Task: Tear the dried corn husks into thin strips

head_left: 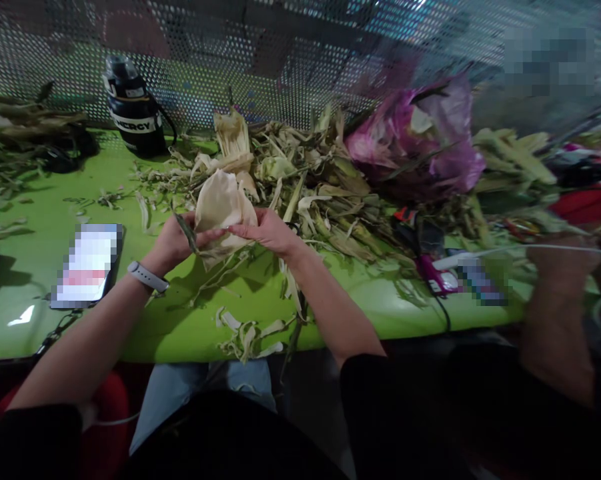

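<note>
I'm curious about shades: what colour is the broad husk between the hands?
The husk is pale cream, seen in the head view.

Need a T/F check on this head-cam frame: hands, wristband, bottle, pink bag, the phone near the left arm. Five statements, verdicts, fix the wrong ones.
1. The left hand and right hand both hold the pale corn husk. True.
2. The wristband is on the right wrist. False: it is on the left wrist.
3. The black bottle stands upright on the green table. True.
4. The pink plastic bag is left of the bottle in the picture. False: it is to the bottle's right.
5. The phone with the bright screen is clasped in the left hand. False: it lies on the table, to the left of that hand.
</note>
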The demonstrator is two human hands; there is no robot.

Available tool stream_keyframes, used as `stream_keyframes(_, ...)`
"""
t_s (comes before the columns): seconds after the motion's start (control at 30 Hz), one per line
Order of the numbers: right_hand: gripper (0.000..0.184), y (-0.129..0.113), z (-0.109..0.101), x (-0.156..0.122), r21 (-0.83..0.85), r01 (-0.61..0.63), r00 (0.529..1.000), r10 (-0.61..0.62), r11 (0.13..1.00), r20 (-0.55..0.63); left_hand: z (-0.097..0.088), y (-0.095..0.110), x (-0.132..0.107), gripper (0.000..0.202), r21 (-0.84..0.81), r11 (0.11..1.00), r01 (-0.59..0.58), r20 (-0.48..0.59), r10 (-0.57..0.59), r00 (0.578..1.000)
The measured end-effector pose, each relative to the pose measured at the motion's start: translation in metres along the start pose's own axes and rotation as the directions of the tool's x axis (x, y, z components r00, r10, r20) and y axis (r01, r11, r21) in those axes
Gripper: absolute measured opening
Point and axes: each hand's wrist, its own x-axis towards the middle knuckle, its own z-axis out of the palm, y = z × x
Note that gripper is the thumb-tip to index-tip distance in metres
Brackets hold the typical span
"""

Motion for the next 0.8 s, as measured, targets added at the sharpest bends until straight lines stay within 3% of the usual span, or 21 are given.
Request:
stream_keyframes(0.1,0.049,-0.0006,0.0002,-0.0005,-0.025,0.021,1.000,-0.022,0.999,-0.022,-0.0025,-0.0014,-0.0014,0.035,0.062,0.996,0.063,0.032,-0.065,0.997)
stream_keyframes(0.3,0.050,-0.0016,0.0008,-0.0005,-0.039,0.018,1.000,-0.018,0.999,-0.013,0.0018,0.0041,-0.0042,0.038,-0.070,0.986,0.152,0.052,-0.148,0.988)
stream_keyframes(0.53,0.043,-0.0038,0.0030,-0.0078,0.030,-0.036,0.999,0.036,0.999,0.026,0.0000,0.0016,-0.0042,0.034,-0.091,0.990,0.109,0.138,-0.095,0.986)
stream_keyframes(0.67,0.044,-0.0068,0.0011,-0.0096,-0.045,-0.064,0.992,0.068,0.997,0.102,-0.0040,0.0016,-0.0037,0.034,-0.022,0.986,0.167,0.153,-0.162,0.975)
stream_keyframes(0.8,0.044,-0.0073,0.0014,-0.0088,-0.075,-0.044,0.994,0.052,0.996,0.099,-0.0058,0.0007,-0.0021,0.033,0.047,0.991,0.129,0.178,-0.135,0.975)
